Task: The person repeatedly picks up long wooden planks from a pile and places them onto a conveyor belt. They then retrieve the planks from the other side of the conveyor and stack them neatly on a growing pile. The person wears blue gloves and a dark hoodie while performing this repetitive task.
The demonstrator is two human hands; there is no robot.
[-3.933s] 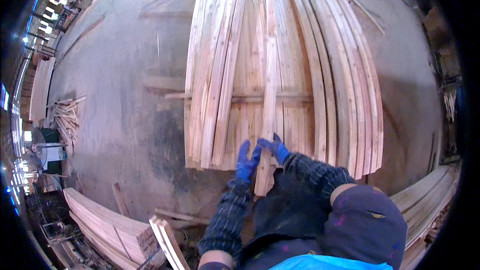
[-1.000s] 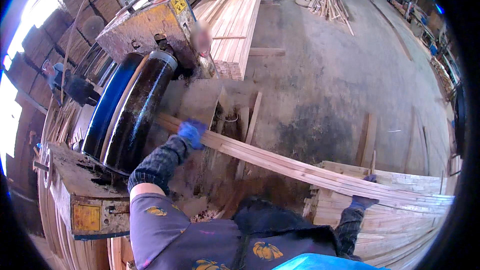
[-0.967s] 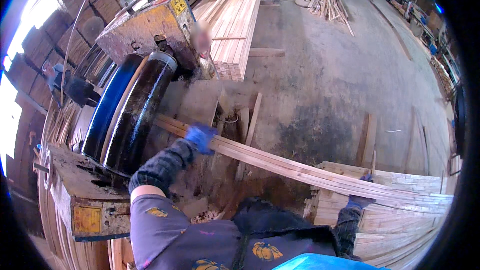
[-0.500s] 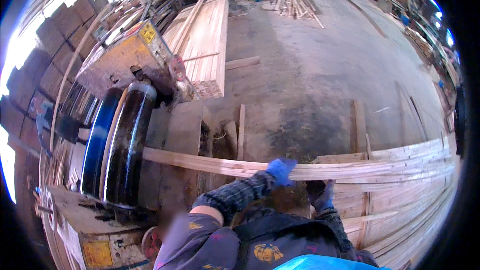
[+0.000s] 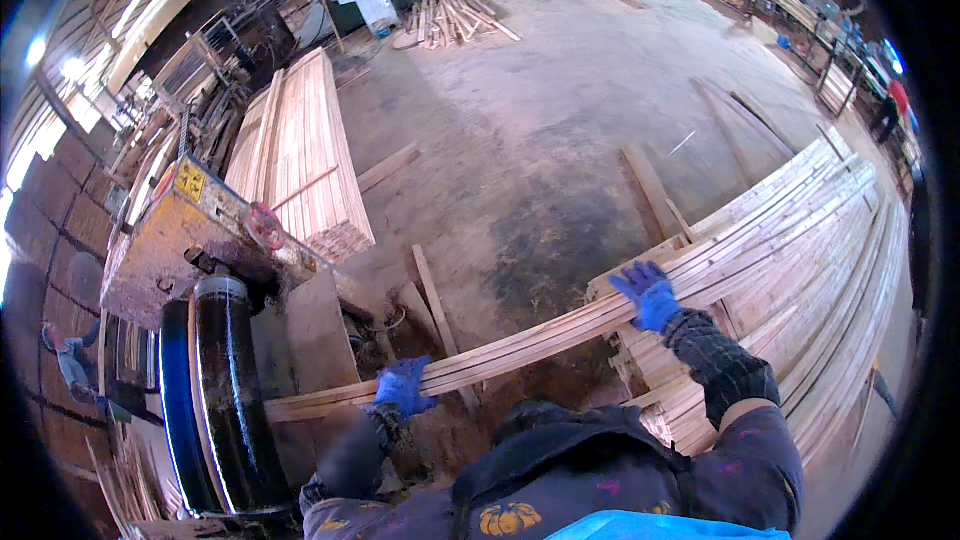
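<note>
As the boards [image 5: 520, 348] seemed heavy, edges beneath the splayed right hand [image 5: 652, 300] suited holding; whether the left hand [image 5: 402, 386] clenched was unclear.

Rollers [image 5: 235, 400] are standing left of left hand [image 5: 403, 386], plank pile [image 5: 310, 160] is lying ahead-left of it; long strips [image 5: 530, 342] are running under both hands; lumber stack [image 5: 825, 340] is lying right of right hand [image 5: 648, 297].

Worn on the person's head, the left fisheye camera looks down and forward, close above the left hand [image 5: 403, 387] and right hand [image 5: 648, 297], its round view stretching from black rollers [image 5: 235, 390] at left across concrete floor [image 5: 590, 120] ahead.
</note>
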